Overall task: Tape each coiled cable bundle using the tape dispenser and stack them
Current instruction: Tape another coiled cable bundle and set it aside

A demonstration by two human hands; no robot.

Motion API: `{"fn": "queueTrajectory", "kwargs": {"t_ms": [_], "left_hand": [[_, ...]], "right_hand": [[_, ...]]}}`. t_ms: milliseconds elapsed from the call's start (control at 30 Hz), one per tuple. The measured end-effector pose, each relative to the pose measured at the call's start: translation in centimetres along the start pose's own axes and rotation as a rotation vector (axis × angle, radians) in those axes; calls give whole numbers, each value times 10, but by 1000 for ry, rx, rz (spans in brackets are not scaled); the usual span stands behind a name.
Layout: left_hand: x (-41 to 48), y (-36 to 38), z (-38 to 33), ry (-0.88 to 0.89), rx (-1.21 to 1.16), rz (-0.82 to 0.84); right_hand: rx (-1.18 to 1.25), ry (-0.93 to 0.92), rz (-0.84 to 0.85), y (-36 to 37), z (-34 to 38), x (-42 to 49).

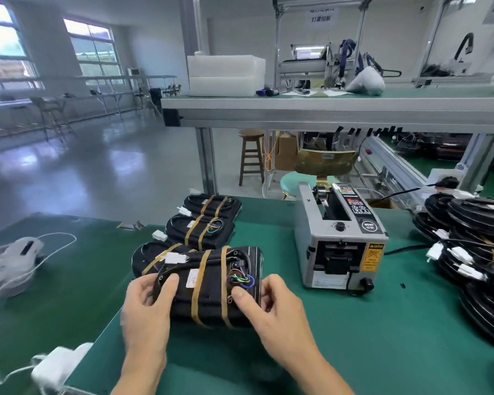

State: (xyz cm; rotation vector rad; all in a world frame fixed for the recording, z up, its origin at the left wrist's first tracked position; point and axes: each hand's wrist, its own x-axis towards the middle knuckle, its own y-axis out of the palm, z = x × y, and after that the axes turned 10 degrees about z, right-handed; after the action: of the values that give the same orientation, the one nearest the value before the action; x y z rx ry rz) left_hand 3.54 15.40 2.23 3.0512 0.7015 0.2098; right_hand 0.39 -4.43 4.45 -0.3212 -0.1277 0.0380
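A black coiled cable bundle (208,289) with two brown tape bands lies just above the green mat, held at both ends. My left hand (147,312) grips its left end, my right hand (271,315) its right end near the coloured wires. Behind it lie three taped bundles in a row: one (151,256) partly hidden under the held bundle, one (200,230) in the middle, one (211,206) farthest. The grey tape dispenser (337,238) stands to the right of the bundles. A pile of untaped black coils (479,252) fills the right side.
A white charger and cord (54,366) lie at the front left, and a white device (20,252) farther left. A raised shelf (325,106) spans the back above the bench. A wooden stool (251,155) and a chair stand beyond the bench edge.
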Motion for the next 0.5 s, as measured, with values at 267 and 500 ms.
{"fn": "queueTrajectory", "kwargs": {"t_ms": [267, 500], "left_hand": [[40, -61, -10, -66, -30, -229], [50, -97, 4, -232, -43, -287]], "right_hand": [[-44, 225, 302, 83, 15, -17], [5, 369, 544, 122, 22, -9]]}}
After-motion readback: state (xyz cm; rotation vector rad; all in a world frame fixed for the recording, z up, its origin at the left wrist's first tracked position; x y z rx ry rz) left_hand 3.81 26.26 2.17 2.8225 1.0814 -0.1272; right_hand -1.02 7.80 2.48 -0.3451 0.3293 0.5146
